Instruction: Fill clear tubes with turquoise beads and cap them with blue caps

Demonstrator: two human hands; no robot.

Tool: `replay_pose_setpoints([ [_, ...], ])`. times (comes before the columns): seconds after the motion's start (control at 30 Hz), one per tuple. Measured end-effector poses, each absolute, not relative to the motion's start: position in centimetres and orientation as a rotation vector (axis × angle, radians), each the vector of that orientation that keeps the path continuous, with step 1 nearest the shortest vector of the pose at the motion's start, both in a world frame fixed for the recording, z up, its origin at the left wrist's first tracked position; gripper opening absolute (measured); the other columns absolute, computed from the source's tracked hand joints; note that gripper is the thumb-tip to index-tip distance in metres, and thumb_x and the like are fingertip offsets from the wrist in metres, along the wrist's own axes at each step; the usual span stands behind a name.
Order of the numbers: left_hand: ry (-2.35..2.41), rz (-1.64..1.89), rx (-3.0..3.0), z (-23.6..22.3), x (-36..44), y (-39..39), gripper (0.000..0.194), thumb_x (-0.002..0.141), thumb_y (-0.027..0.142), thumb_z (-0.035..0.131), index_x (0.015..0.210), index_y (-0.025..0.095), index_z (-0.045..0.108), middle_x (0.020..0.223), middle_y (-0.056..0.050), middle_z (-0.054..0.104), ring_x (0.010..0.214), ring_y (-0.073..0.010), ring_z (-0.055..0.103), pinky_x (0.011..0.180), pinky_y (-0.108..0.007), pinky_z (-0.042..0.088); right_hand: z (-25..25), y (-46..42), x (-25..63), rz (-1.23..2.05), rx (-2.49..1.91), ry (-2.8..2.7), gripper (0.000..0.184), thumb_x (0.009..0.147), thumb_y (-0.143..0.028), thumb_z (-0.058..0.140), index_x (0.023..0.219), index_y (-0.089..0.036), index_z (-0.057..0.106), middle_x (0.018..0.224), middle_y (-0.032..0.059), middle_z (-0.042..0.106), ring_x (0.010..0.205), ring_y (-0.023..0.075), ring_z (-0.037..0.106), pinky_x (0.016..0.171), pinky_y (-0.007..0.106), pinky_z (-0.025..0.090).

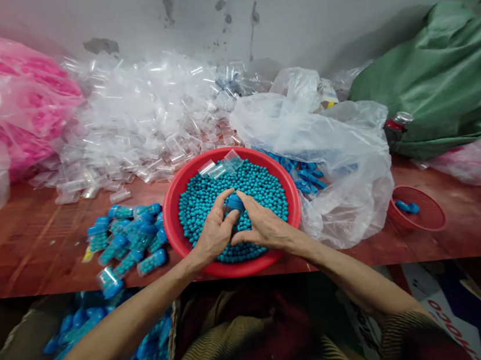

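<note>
A red bowl (174, 211) full of small teal beads (259, 186) stands on the table in front of me. Both hands meet over the beads. My left hand (215, 230) and my right hand (263, 224) are closed together around a small tube with a blue cap (234, 202). Two empty clear tubes (217, 167) lie on the beads at the bowl's far edge. Left of the bowl lies a pile of filled tubes with blue caps (128, 234).
A heap of empty clear tubes (136, 117) fills the back. A clear plastic bag with blue caps (329, 151) lies right of the bowl, then a small red basket (424, 216). Pink bags (7, 103) sit far left, a green sack (442, 79) far right. A box of filled tubes (148, 355) is below the table.
</note>
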State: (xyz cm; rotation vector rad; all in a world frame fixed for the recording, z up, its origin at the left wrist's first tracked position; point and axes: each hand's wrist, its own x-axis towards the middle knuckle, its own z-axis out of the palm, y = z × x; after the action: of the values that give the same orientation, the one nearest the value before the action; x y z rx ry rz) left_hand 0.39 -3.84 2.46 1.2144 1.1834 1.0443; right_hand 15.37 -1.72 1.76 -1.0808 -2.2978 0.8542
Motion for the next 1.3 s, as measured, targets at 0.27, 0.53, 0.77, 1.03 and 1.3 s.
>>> replay_pose_setpoints([
  [0.27, 1.201, 1.041, 1.227, 3.2, 0.5, -3.8, 0.031, 0.077, 0.025, 0.055, 0.106, 0.018, 0.049, 0.069, 0.005, 0.048, 0.06, -0.0087, 0.043, 0.058, -0.021, 0.036, 1.6, -2.4, 14.5, 0.388, -1.161, -2.408, 0.078, 0.077, -0.05, 0.059, 0.137, -0.008, 0.031, 0.11, 0.0228, 0.055, 0.09, 0.0333, 0.062, 0.065, 0.043, 0.054],
  [0.53, 1.285, 1.126, 1.143, 2.6, 1.4, -3.7, 0.023, 0.076, 0.022, 0.054, 0.099, 0.019, 0.05, 0.072, 0.004, 0.052, 0.06, -0.008, 0.046, 0.058, -0.02, 0.038, 1.0, -2.6, 13.5, 0.464, -1.245, -2.339, 0.078, 0.074, -0.048, 0.062, 0.132, -0.001, 0.036, 0.109, 0.0245, 0.054, 0.094, 0.0341, 0.059, 0.069, 0.043, 0.054],
  [0.77, 1.313, 1.052, 1.253, 2.7, -0.8, -3.6, 0.033, 0.082, 0.028, 0.051, 0.113, 0.019, 0.048, 0.07, 0.004, 0.049, 0.055, -0.009, 0.045, 0.056, -0.022, 0.039, 0.4, -1.2, 15.3, 0.891, -1.166, -2.271, 0.084, 0.079, -0.042, 0.062, 0.145, -0.016, 0.017, 0.12, 0.0165, 0.051, 0.074, 0.018, 0.059, 0.069, 0.037, 0.053],
  [1.03, 2.029, 1.337, 1.576, 2.1, -13.8, -4.1, 0.034, 0.081, 0.026, 0.05, 0.115, 0.02, 0.056, 0.094, -0.002, 0.06, 0.083, -0.0152, 0.054, 0.081, -0.028, 0.043, 1.1, -7.4, 12.7, 0.762, -0.447, -2.302, 0.038, 0.09, -0.024, 0.049, 0.127, -0.018, 0.045, 0.095, 0.008, 0.063, 0.083, 0.017, 0.06, 0.072, 0.028, 0.051],
  [1.3, 2.388, 0.912, 1.736, -2.8, -23.2, -2.7, 0.039, 0.08, 0.029, 0.047, 0.116, 0.017, 0.06, 0.108, -0.01, 0.06, 0.101, -0.0239, 0.055, 0.093, -0.039, 0.041, -3.1, -11.8, 1.3, 0.67, -0.345, -2.614, 0.083, 0.078, -0.054, 0.059, 0.14, -0.009, 0.028, 0.139, 0.024, 0.037, 0.137, 0.0346, 0.021, 0.107, 0.056, 0.028],
])
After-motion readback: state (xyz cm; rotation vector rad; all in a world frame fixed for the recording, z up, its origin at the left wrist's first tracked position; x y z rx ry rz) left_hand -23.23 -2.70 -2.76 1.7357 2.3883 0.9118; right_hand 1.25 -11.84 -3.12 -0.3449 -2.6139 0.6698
